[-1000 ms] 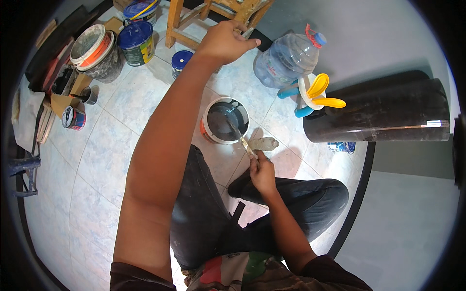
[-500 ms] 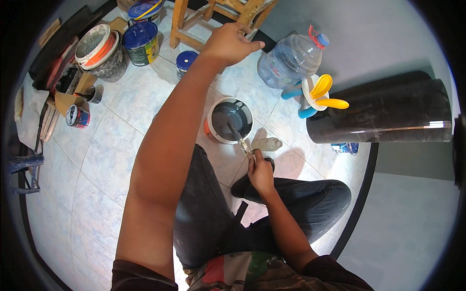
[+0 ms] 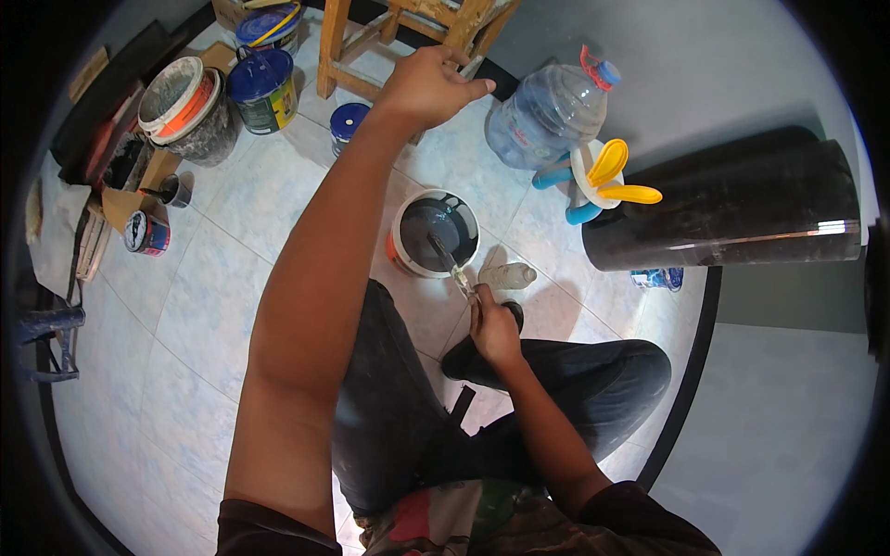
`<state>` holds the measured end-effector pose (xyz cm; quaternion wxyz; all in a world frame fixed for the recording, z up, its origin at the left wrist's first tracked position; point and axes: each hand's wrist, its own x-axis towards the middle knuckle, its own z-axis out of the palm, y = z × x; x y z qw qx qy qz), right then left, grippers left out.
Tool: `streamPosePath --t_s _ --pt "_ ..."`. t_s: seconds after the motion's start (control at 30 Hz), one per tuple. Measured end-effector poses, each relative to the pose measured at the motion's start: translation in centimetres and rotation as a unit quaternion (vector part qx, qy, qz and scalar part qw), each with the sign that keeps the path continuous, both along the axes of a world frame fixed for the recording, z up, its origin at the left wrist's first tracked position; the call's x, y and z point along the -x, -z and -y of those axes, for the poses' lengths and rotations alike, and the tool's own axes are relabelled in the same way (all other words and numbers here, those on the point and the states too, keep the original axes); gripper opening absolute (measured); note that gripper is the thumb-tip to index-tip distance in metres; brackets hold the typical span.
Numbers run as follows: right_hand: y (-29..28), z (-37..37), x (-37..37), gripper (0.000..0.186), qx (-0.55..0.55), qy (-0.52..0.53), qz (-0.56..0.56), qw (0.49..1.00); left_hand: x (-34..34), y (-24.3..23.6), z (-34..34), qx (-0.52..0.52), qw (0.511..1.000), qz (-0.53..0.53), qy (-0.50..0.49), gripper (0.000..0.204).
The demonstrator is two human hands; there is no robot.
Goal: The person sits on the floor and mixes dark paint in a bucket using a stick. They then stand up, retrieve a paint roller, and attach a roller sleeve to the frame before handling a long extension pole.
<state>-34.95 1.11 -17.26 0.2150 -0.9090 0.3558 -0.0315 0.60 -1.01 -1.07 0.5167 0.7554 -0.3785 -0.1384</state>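
My right hand (image 3: 496, 326) is closed around the handle of a slim paint-spattered tool (image 3: 457, 274), pale toward my fingers and dark at its far end. That dark end dips into dark grey liquid in a white and orange bucket (image 3: 396, 239). The tool's submerged part is hidden, so its exact kind is unclear. A small whitish bottle (image 3: 510, 275) lies on the floor beside the bucket, close to my fingers. My left hand (image 3: 426, 88) reaches far forward by a wooden stool (image 3: 357, 82), thumb spread from loosely bent fingers. Whether it touches the stool, I cannot tell.
A large clear water jug (image 3: 547, 116) and a dark cylinder (image 3: 723, 208) stand at right, with a white, blue and yellow object (image 3: 593, 176) between them. Blue-lidded tubs (image 3: 264, 93) and stacked buckets (image 3: 190, 111) are far left. A blue-topped can (image 3: 348, 120) stands near the stool.
The whole view has shifted slightly. My right hand still grips the tool, whose dark end sits at a slightly different spot in the liquid. My left hand stays by the stool.
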Motion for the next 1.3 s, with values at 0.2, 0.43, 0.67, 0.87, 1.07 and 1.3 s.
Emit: streamPosePath --t_s 0.2,0.43,0.67,0.87,1.07,1.3 --pt "-1.4 0.6 -0.5 0.021 -0.028 0.025 0.040 0.999 -1.2 0.4 -0.5 0.084 0.995 -0.061 -0.001 0.070" --pt "-7.2 1.1 -1.9 0.025 -0.058 0.084 0.153 0.983 -4.0 -0.3 -1.7 0.137 0.979 -0.138 -0.061 0.054" --pt "0.4 -0.1 1.1 0.022 -0.103 0.070 0.042 0.991 -6.2 -3.8 -7.0 0.198 0.957 -0.163 -0.136 0.066" --pt "-2.5 0.6 -0.4 0.020 -0.187 0.104 0.090 0.973 -9.7 2.5 -17.5 0.107 0.960 -0.181 -0.184 0.063" --pt "-2.3 0.8 -0.3 0.029 -0.159 0.114 0.182 0.964 -7.4 29.3 -29.6 -0.129 0.971 -0.126 -0.155 0.088" --pt "1.6 0.5 0.0 0.029 -0.200 0.141 -0.020 0.969 -0.8 36.5 -26.6 -0.239 0.964 0.017 -0.119 0.139"
